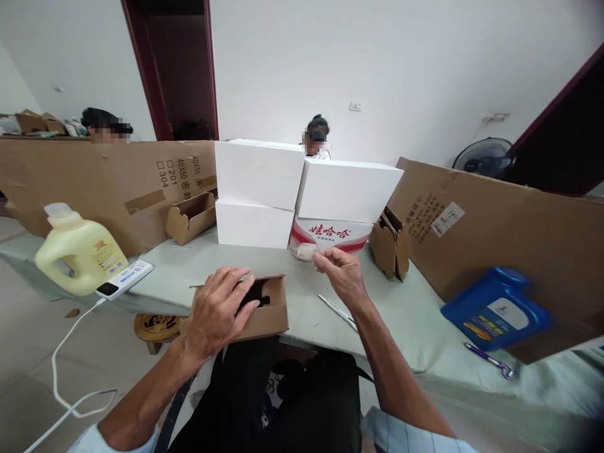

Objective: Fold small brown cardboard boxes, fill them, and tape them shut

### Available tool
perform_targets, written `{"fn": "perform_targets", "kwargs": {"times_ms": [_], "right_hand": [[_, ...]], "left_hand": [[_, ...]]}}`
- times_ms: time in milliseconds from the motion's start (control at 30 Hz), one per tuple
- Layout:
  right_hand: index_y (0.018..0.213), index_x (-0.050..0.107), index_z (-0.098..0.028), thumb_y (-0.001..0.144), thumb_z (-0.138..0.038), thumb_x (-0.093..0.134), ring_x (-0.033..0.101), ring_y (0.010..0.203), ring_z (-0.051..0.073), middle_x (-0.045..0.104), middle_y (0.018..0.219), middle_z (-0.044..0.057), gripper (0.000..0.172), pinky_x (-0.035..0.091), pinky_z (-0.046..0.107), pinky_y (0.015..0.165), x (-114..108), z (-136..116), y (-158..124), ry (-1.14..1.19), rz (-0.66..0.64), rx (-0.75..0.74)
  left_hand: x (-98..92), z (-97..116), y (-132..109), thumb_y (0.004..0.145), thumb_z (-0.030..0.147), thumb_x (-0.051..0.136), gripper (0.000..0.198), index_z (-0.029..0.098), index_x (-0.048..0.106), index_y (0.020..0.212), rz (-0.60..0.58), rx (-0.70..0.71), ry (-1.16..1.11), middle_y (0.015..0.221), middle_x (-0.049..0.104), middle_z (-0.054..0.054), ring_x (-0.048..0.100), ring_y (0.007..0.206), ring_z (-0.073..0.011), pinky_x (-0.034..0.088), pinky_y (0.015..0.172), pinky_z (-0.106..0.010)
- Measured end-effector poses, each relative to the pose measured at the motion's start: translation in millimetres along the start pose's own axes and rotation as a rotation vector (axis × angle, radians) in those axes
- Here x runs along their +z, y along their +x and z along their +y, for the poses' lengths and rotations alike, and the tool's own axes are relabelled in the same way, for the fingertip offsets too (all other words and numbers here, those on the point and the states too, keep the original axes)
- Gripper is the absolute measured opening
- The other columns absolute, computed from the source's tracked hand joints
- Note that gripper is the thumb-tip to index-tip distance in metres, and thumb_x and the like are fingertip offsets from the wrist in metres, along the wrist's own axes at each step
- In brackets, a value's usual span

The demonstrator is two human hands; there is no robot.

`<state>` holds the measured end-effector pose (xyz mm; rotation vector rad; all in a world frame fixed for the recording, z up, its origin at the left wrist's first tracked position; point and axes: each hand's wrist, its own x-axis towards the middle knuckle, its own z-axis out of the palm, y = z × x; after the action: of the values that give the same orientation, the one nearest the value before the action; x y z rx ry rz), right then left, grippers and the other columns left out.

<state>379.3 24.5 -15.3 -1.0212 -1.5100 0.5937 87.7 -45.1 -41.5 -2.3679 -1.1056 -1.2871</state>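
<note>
Resting flat, fingers spread, the left hand (218, 309) lies on a small open cardboard box (264, 308) at the near table (198, 270) edge. The right hand (340, 269) is raised just beyond it, fingertips pinched on a small clear bag (304, 251). White boxes (302, 189) are stacked behind; a yellow jug (78, 250) sits far left.
</note>
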Motion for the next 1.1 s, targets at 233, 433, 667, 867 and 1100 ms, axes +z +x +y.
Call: {"fn": "perform_targets", "kwargs": {"times_ms": [233,433,667,867,1100], "right_hand": [[0.066,0.062,-0.019,0.072,-0.059,0.074,0.048,0.057,0.013,0.059,0.06,0.0,0.042,0.038,0.027,0.055,-36,83,37,-0.14,0.031,0.201],[0.06,0.058,-0.021,0.066,-0.067,0.07,0.048,0.055,0.014,0.057,0.057,0.0,0.048,0.038,0.027,0.052,-36,141,58,-0.195,0.033,0.279],[0.056,0.054,-0.022,0.067,-0.065,0.063,0.045,0.055,0.013,0.053,0.055,-0.001,0.045,0.037,0.028,0.055,-30,185,88,-0.306,0.046,0.33],[0.06,0.062,-0.021,0.069,-0.05,0.066,0.054,0.063,0.017,0.058,0.057,-0.001,0.031,0.037,0.028,0.059,-28,206,106,-0.519,0.052,0.405],[0.068,0.07,-0.022,0.076,-0.046,0.069,0.062,0.074,0.02,0.07,0.071,0.003,0.025,0.041,0.029,0.066,-24,216,113,-0.757,0.026,0.466]], "left_hand": [[-11.5,-7,-6,0.103,0.024,0.063,0.026,0.017,0.069,0.128,-0.118,0.143,0.167,0.127,0.076,-0.013,0.066,0.116,-0.0328,0.046,0.087,-0.046],[-0.4,-15,-8,0.103,0.019,0.064,0.025,0.017,0.069,0.127,-0.157,0.144,0.078,0.12,0.078,-0.011,0.067,0.11,-0.0286,0.044,0.088,-0.044],[13.4,-19,-7,0.103,0.014,0.061,0.019,0.019,0.071,0.119,-0.193,0.094,-0.083,0.112,0.078,-0.008,0.067,0.101,-0.023,0.048,0.092,-0.039],[14.9,-19,-7,0.103,0.014,0.062,0.02,0.02,0.072,0.119,-0.227,0.046,-0.124,0.113,0.076,-0.007,0.067,0.1,-0.0212,0.049,0.093,-0.038],[17.2,-19,-6,0.103,0.016,0.061,0.019,0.022,0.073,0.117,-0.22,0.032,-0.122,0.111,0.077,-0.006,0.069,0.1,-0.0218,0.052,0.092,-0.038]]}}
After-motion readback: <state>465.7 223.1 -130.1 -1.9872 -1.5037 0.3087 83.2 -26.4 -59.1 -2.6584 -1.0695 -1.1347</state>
